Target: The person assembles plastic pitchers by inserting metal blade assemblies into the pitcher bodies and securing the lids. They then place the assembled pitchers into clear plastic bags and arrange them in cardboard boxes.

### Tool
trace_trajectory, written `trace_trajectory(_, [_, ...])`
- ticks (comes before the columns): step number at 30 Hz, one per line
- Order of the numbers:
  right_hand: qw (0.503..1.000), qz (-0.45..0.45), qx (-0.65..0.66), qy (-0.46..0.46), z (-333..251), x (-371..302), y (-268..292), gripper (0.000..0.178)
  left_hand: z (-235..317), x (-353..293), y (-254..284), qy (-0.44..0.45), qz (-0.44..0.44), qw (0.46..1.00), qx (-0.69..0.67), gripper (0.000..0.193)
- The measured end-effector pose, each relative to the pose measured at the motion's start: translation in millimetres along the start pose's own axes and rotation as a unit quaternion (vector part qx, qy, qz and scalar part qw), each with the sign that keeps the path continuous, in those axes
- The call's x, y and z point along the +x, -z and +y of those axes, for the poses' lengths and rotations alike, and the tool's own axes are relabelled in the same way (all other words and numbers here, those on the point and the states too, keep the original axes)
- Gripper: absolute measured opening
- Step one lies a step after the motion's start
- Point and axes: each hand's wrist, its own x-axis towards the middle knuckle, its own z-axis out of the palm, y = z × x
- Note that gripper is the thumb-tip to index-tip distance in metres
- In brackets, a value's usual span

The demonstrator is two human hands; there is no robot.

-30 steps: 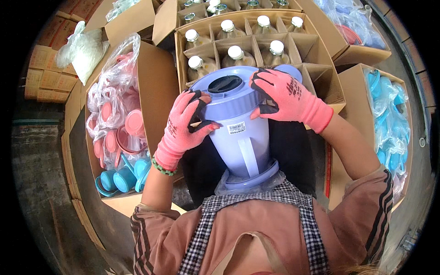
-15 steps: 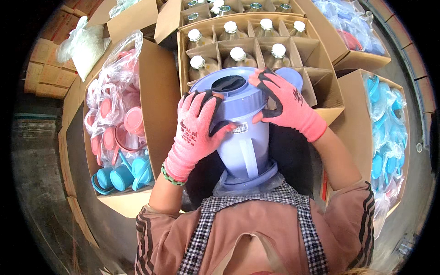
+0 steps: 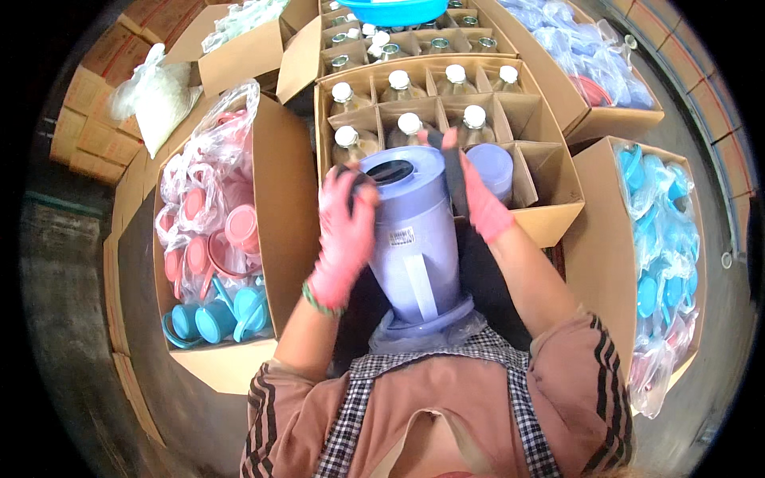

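A lilac plastic pitcher (image 3: 414,263) stands upright on my lap, its handle facing me and a pale label above the handle. Its lid has a dark round opening near the left edge. My left hand (image 3: 348,231), in a pink and black glove, is at the left side of the lid, fingers loosely bent and slightly blurred. On the other side, my right hand (image 3: 472,187) is raised along the lid's right edge with its fingers stretched out. Clear plastic film (image 3: 434,338) lies under the pitcher's base. A lilac cup (image 3: 491,171) sits just beyond my right hand, at the carton.
Ahead stands a divided carton (image 3: 550,199) of white-capped glass jugs (image 3: 409,125). Behind it, a blue basin (image 3: 398,9) rests above another jug carton. A box of pink and blue plasticware (image 3: 241,229) is on the left; a box of bagged blue pieces (image 3: 665,239) is on the right.
My hands have loosened from the lid; the right one now has its fingers straight beside it. The view has shifted, bringing the blue basin and more of the lilac cup into sight.
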Motion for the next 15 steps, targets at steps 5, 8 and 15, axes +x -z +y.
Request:
trace_trajectory(5, [0.953, 0.043, -0.204, 0.219, -2, -28, 1, 0.050, -77, 11, 4, 0.205, 0.032, 0.957, -0.202, 0.039])
trace_trajectory(8, [0.995, 0.092, -0.021, 0.023, -29, -7, 18, 0.052, 8, -1, -17, 0.113, 0.050, 0.991, -0.051, 0.035])
trace_trajectory(15, [0.979, 0.081, -0.046, 0.180, 7, -24, 8, 0.028, -28, 13, 1, 0.264, 0.059, 0.928, -0.255, 0.037])
